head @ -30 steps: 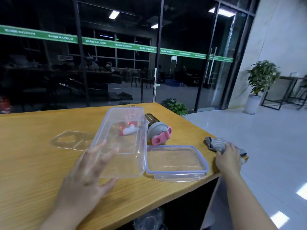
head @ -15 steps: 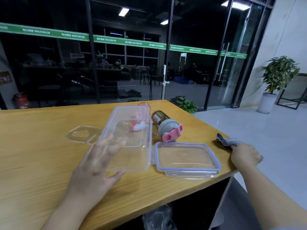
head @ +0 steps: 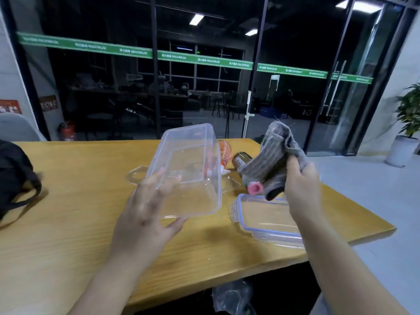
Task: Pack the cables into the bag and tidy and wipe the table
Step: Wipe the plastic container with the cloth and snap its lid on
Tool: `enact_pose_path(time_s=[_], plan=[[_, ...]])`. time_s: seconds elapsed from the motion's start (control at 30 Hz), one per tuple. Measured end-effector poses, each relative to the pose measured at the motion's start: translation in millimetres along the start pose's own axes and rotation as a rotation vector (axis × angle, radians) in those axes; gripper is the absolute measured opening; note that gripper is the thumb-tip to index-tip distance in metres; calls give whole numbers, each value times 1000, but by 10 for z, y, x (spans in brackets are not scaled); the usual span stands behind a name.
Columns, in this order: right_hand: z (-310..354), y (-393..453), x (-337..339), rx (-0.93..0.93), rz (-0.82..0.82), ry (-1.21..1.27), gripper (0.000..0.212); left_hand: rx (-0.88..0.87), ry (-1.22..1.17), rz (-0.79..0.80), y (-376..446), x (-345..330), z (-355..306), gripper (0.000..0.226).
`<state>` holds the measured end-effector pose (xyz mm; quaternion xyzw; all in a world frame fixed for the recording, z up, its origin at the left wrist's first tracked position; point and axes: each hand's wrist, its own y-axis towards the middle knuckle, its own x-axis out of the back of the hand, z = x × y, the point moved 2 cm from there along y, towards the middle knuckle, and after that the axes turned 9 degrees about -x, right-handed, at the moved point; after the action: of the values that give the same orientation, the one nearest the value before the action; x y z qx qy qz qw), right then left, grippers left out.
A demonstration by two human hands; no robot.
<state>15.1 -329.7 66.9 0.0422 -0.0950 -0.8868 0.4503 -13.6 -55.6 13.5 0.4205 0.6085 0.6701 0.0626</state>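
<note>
The left hand [head: 145,208] grips the clear plastic container [head: 188,169], tilted above the wooden table [head: 79,223]; the right hand [head: 300,185] clutches a grey cloth [head: 270,160], raised just right of the container. Below that hand lies the blue-rimmed lid [head: 266,219]; far left sits the black bag [head: 16,176].
</note>
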Motion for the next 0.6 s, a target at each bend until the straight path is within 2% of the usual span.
enact_pose_path(time_s=[0.1, 0.17, 0.3, 0.4, 0.43, 0.5, 0.6], plan=[[-49, -327, -356, -550, 338, 409, 17, 110, 31, -66, -11, 136, 62, 88], [-104, -508, -542, -711, 493, 558, 21, 152, 75, -72, -32, 218, 113, 90], [-188, -771, -828, -784, 621, 650, 36, 198, 112, -60, -62, 330, 160, 88], [-179, -858, -946, -868, 685, 794, 46, 156, 165, -7, -81, 352, 133, 92], [-167, -880, -981, -891, 742, 849, 45, 144, 174, 1, -89, 352, 128, 93], [-151, -881, -1064, -934, 802, 946, 27, 143, 168, 5, -94, 358, 132, 93], [-133, -894, -1138, -913, 853, 977, 47, 82, 162, 24, -108, 375, 145, 85]])
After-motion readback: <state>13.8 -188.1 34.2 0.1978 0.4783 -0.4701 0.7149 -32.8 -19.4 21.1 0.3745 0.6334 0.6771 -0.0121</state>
